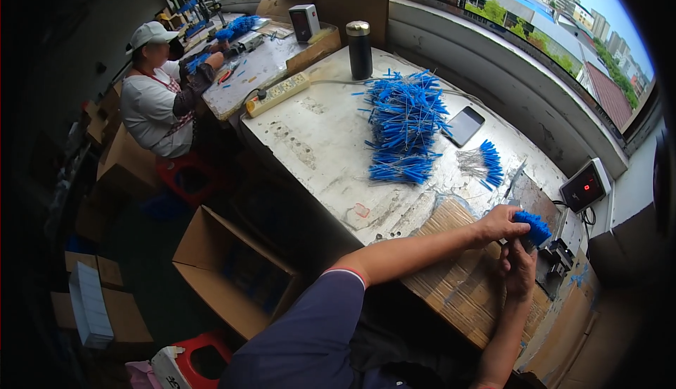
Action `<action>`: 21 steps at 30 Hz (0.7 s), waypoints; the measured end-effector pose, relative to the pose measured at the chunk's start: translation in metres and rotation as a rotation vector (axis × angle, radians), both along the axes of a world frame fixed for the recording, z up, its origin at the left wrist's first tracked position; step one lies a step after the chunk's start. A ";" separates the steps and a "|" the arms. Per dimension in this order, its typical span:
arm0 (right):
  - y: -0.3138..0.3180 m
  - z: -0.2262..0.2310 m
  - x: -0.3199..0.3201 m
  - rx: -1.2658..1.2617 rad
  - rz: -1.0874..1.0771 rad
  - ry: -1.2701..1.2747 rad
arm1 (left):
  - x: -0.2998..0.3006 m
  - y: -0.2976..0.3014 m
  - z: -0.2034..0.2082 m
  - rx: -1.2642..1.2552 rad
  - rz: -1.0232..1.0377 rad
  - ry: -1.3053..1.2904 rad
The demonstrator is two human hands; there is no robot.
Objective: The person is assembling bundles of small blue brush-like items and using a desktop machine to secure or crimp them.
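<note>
My left hand (498, 223) grips a small bundle of blue-tipped wire pieces (533, 227) from above, at the right end of the worn white table (317, 135). Just below it, my right hand (520, 271) is curled around the lower part of the same bundle, next to a dark metal tool (553, 262). A big heap of the same blue-tipped wires (405, 125) lies mid-table, and a smaller bunch (484, 164) lies closer to my hands. A sheet of brown cardboard (458, 276) lies under my forearms.
A black flask (360, 49), a power strip (278, 93) and a dark phone (464, 126) are on the table. A small device with a red display (584, 186) stands at right. Another person in a white cap (158, 100) works at the far bench. Open cardboard boxes (225, 269) stand on the floor.
</note>
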State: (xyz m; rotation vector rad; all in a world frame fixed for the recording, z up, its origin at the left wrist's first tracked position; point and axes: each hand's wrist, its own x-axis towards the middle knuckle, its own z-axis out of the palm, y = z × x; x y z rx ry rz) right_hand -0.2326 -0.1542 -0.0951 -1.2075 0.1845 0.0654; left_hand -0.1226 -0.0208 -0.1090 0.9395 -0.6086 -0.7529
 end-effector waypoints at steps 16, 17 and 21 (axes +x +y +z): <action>0.016 -0.018 0.047 0.201 -0.147 0.008 | 0.040 0.020 -0.009 0.023 0.034 0.173; 0.015 -0.018 0.043 0.206 -0.159 0.002 | 0.037 0.019 -0.007 0.026 0.023 0.177; 0.018 -0.012 0.034 0.229 -0.191 -0.008 | 0.029 0.017 -0.006 0.133 0.147 0.081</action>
